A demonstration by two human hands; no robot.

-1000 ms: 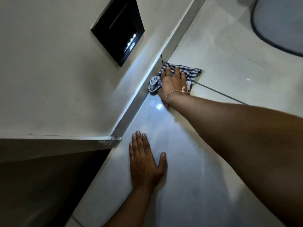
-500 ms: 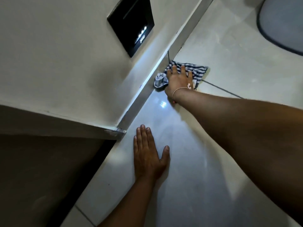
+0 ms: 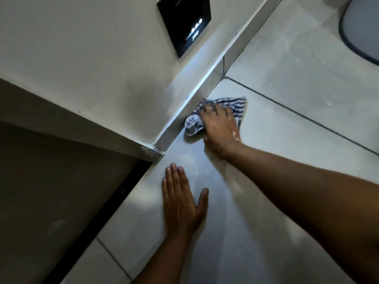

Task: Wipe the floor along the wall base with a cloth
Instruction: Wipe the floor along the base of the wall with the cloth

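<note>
A blue-and-white striped cloth (image 3: pixel 239 105) lies bunched on the pale floor tiles (image 3: pixel 287 83), right against the grey skirting (image 3: pixel 207 87) at the foot of the white wall. My right hand (image 3: pixel 220 126) presses down on the cloth, fingers spread over it, and looks blurred. A thin bracelet circles that wrist. My left hand (image 3: pixel 180 203) rests flat on the tile nearer to me, fingers together and pointing away, holding nothing.
A black recessed wall light (image 3: pixel 184 23) glows just above the skirting. The wall ends at a chipped corner (image 3: pixel 151 150), with a dark opening to its left. A grey mat with a dark rim (image 3: pixel 361 27) lies at the top right. Grout lines cross the tiles.
My right hand has slid the cloth along the skirting toward me, away from the grout line and closer to the wall corner. My left hand has stayed planted on the tile.
</note>
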